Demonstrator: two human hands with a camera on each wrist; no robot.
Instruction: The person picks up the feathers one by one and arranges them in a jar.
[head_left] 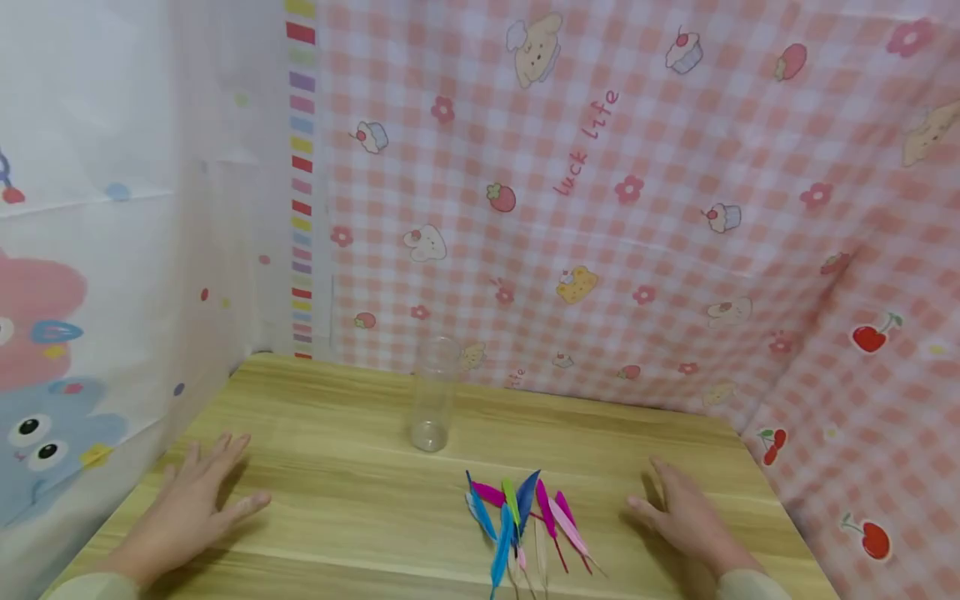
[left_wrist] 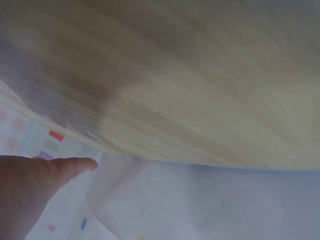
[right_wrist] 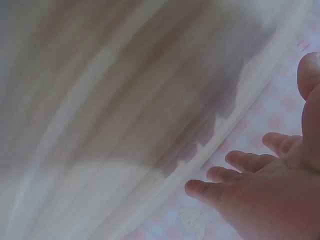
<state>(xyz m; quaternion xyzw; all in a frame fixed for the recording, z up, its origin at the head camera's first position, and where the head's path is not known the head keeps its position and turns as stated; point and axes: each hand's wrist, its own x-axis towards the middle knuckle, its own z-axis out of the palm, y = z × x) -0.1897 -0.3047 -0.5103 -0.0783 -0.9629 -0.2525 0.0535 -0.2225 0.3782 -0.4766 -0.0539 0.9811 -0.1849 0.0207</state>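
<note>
On the left side of the wooden table, my left hand point(head_left: 187, 508) hovers with fingers spread and nothing in them. My right hand point(head_left: 686, 517), also holding nothing, is at the right with its thumb toward the middle. Between the hands, nearer the right one, lies a loose bunch of coloured feathers point(head_left: 525, 521) in blue, magenta, pink, green and pale tones. A clear, tall cylinder point(head_left: 432, 400) stands upright behind them. In the wrist views, the left thumb point(left_wrist: 75, 167) and the right fingers point(right_wrist: 245, 162) show beside the table surface.
The wooden table point(head_left: 322, 475) has its back edge against a pink checked curtain point(head_left: 487, 275) with cartoon prints. A white cloth with cartoon figures point(head_left: 75, 275) hangs at the left, and a checked cloth with cherries point(head_left: 885, 442) at the right.
</note>
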